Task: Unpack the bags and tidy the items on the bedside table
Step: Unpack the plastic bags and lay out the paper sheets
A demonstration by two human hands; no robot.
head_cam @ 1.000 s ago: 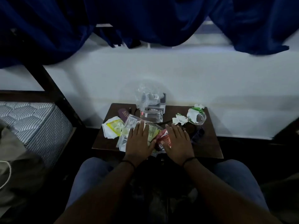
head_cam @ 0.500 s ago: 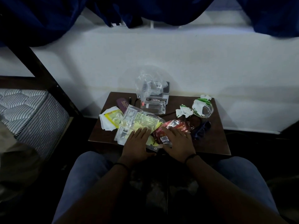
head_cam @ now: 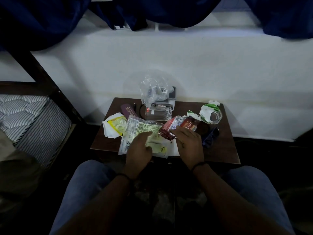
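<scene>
Head view: a person sits at a small dark bedside table [head_cam: 220,150] with many packets on it.
Left hand: the left hand [head_cam: 138,148] lies flat with loose fingers on a clear packet with yellow print [head_cam: 144,133]. It grips nothing.
Right hand: the right hand [head_cam: 189,143] holds the near end of a red packet [head_cam: 171,129], with the fingers curled at its edge.
Where it lies: the red packet sits just past the right hand, toward the wall. Its long side runs from near-left up to far-right. The right hand is the nearer one.
Next move: I think the red packet can be lifted away to a free spot while the left hand keeps the clear packet down.
Look and feel: the packets are thin, shiny and crinkly. A clear plastic bag [head_cam: 152,89] stands puffed up at the back. A flat yellow and white sachet [head_cam: 115,126] lies at the left. A crumpled green and white wrapper [head_cam: 210,109] sits at the far right.
</scene>
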